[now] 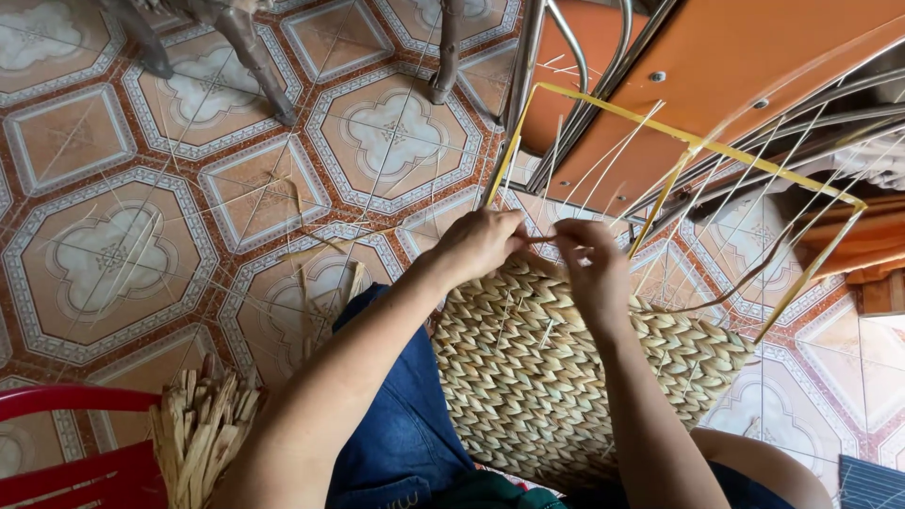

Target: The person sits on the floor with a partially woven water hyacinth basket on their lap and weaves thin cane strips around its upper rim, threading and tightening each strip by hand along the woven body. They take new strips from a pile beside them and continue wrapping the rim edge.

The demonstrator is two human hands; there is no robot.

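both hands closed: left hand (483,241) and right hand (592,264) grip pinching straw strand (545,238) above woven basket (528,377).

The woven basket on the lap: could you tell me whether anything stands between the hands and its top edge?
Nothing visible does. The left hand and the right hand both rest right at the top edge of the woven basket, pinching a strand there. The yellow frame and thin upright spokes rise beyond the hands, not between.
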